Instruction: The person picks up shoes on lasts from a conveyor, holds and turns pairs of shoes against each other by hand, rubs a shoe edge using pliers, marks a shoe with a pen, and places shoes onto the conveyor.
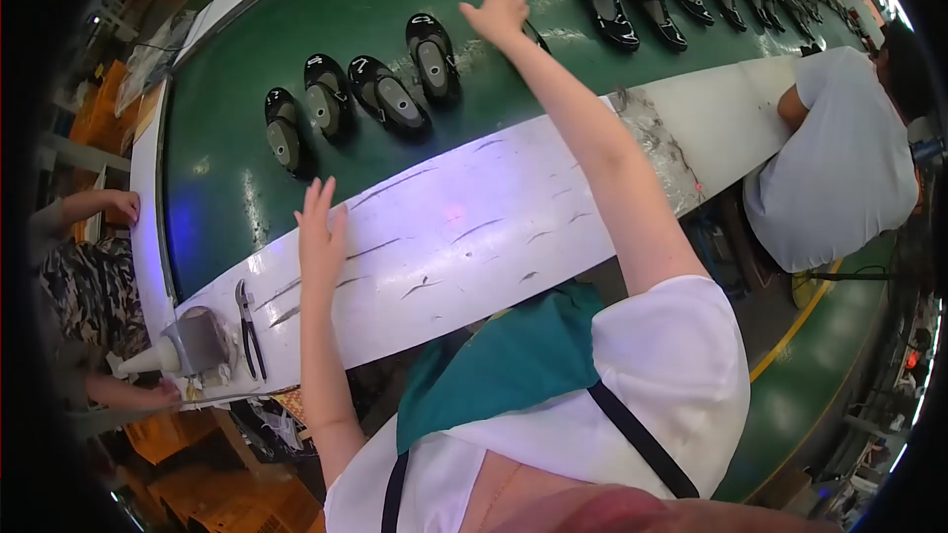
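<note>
My right hand (497,10) is stretched out over the green conveyor belt (222,59), fingers spread. Partly hidden behind its wrist lies a dark shoe (536,37); I cannot make out whether the hand touches it. To the left of that hand stands a glossy black shoe (433,57) with a grey insole. More black shoes of the same kind, such as this one (388,97), rest further left on the belt. My left hand (321,222) hovers near the edge of the white work ledge (474,207), fingers extended, holding nothing.
Pliers (249,331) and a white-nozzled bottle (158,357) lie at the ledge's left end. Several strapped black shoes (605,8) line the belt to the right. A person in grey (834,158) sits on the right; another person's hand (123,205) rests at the left rim.
</note>
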`<state>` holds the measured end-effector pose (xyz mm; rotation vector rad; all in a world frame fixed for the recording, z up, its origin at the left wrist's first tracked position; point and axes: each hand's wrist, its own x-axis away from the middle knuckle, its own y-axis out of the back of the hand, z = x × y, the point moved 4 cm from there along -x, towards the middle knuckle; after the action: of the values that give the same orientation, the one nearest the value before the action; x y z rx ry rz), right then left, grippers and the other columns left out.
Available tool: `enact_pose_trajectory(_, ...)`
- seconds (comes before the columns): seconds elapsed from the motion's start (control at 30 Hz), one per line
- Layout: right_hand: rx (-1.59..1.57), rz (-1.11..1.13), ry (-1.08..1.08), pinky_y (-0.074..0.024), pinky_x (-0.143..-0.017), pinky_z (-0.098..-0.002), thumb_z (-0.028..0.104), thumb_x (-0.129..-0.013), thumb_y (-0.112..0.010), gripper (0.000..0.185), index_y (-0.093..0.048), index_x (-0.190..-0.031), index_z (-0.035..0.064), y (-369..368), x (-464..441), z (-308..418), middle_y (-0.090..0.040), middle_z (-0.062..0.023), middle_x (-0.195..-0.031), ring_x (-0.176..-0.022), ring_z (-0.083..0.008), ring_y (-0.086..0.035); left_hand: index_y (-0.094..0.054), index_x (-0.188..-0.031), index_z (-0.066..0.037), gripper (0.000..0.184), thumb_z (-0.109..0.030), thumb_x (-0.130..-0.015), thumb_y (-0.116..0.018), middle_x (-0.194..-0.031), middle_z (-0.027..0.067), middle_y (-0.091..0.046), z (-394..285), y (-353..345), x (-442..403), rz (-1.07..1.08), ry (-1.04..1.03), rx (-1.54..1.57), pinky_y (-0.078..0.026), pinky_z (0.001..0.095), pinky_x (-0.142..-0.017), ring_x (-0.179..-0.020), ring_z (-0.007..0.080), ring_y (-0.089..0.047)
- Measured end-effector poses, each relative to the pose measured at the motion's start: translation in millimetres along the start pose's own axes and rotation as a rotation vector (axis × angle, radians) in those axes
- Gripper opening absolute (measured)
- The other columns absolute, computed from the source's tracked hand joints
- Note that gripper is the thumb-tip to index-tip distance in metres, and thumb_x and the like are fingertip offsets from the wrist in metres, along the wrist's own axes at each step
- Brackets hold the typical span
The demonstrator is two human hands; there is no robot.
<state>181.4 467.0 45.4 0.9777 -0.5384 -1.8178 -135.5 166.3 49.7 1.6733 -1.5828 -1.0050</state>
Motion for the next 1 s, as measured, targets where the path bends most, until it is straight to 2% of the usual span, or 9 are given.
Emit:
enact_pose_trajectory(0.07,0.174,0.130,-0.268,-0.0341,-0.102,-0.0533,0.053,-0.065,-0.077,0.111,-0.015,-0.148,0.0146,-17,-12,-45,-0.035,-0.0196,-0.143,-0.131,-0.0375,-0.034,-0.042,-0.140,-0.009,0.051,-0.024,-0.093,-0.053,-0.147,0.0176,-0.036,-12,-4,17,0.054,0.044,0.098,-0.021,0.0466,-0.112,-0.138,0.0330,-0.031)
enact_pose_trajectory(0.2,0.110,0.140,-0.353,-0.0382,-0.101,-0.0492,0.050,-0.065,-0.079,0.097,-0.034,-0.143,0.0123,-31,-5,-77,-0.058,-0.0147,-0.124,-0.119,-0.0330,-0.051,-0.027,-0.147,-0.007,0.075,-0.032,-0.086,-0.063,-0.147,0.0216,-0.034,-56,-18,-9,0.068,0.080,0.287,-0.031,0.0361,-0.109,-0.137,0.0342,-0.034)
enact_pose_trajectory(0.3,-0.317,0.123,-0.246,-0.0490,-0.088,-0.0398,0.037,-0.065,-0.082,0.072,-0.056,-0.123,0.0038,-20,-9,-85,-0.067,-0.0158,-0.103,-0.097,-0.0301,-0.063,-0.010,-0.149,-0.002,0.098,-0.046,-0.082,-0.066,-0.151,0.0253,-0.023,-64,-51,-79,-0.041,0.008,0.185,-0.026,0.0372,-0.112,-0.141,0.0346,-0.023)
enact_pose_trajectory(0.37,-0.835,0.380,-0.357,-0.0476,-0.090,-0.0339,0.033,-0.067,-0.083,0.074,-0.051,-0.125,-0.0009,-16,-2,-91,-0.064,-0.0140,-0.110,-0.102,-0.0244,-0.060,-0.011,-0.149,-0.001,0.093,-0.052,-0.086,-0.057,-0.150,0.0263,-0.023,-48,-88,-124,-0.073,0.027,0.049,-0.027,0.0394,-0.111,-0.140,0.0365,-0.024)
enact_pose_trajectory(0.57,-0.648,0.965,0.264,-0.0446,-0.094,-0.0289,0.021,-0.074,-0.079,0.070,-0.046,-0.131,0.0008,115,79,2,-0.061,-0.0105,-0.115,-0.105,-0.0176,-0.057,-0.023,-0.147,-0.008,0.058,-0.029,-0.097,-0.043,-0.129,0.0232,-0.053,-38,-92,-195,-0.177,-0.171,0.211,-0.045,0.0423,-0.093,-0.113,0.0405,-0.054)
enact_pose_trajectory(0.73,-0.435,1.351,0.981,-0.0302,-0.110,-0.0352,0.015,-0.072,-0.078,0.067,-0.049,-0.133,0.0137,86,175,47,-0.054,-0.0097,-0.130,-0.123,-0.0255,-0.049,-0.028,-0.146,-0.006,0.055,-0.031,-0.099,-0.041,-0.141,0.0200,-0.044,-41,-64,-190,-0.046,-0.075,0.307,-0.033,0.0332,-0.106,-0.130,0.0281,-0.044)
enact_pose_trajectory(0.83,-0.593,1.467,0.743,-0.0247,-0.114,-0.0356,0.017,-0.073,-0.078,0.073,-0.044,-0.138,0.0133,83,163,49,-0.049,-0.0116,-0.137,-0.129,-0.0263,-0.044,-0.038,-0.141,-0.001,0.049,-0.029,-0.100,-0.040,-0.147,0.0179,-0.036,-71,-49,-130,0.048,-0.173,0.437,-0.024,0.0325,-0.112,-0.138,0.0258,-0.032)
enact_pose_trajectory(0.93,-0.624,0.871,0.575,-0.0286,-0.112,-0.0374,0.037,-0.081,-0.069,0.072,-0.042,-0.139,0.0056,83,73,18,-0.040,-0.0147,-0.146,-0.134,-0.0268,-0.038,-0.039,-0.142,-0.004,0.056,-0.029,-0.093,-0.053,-0.149,0.0174,-0.034,-102,-39,-43,0.239,-0.143,0.400,-0.023,0.0339,-0.113,-0.140,0.0270,-0.030)
enact_pose_trajectory(1.0,-0.207,0.046,0.546,-0.0407,-0.099,-0.0432,0.041,-0.075,-0.073,0.072,-0.048,-0.130,0.0019,50,-24,-63,-0.050,-0.0202,-0.131,-0.121,-0.0353,-0.047,-0.039,-0.142,-0.008,0.067,-0.022,-0.083,-0.067,-0.142,0.0173,-0.044,-123,-42,-4,0.317,-0.039,0.404,-0.032,0.0351,-0.108,-0.133,0.0293,-0.041)
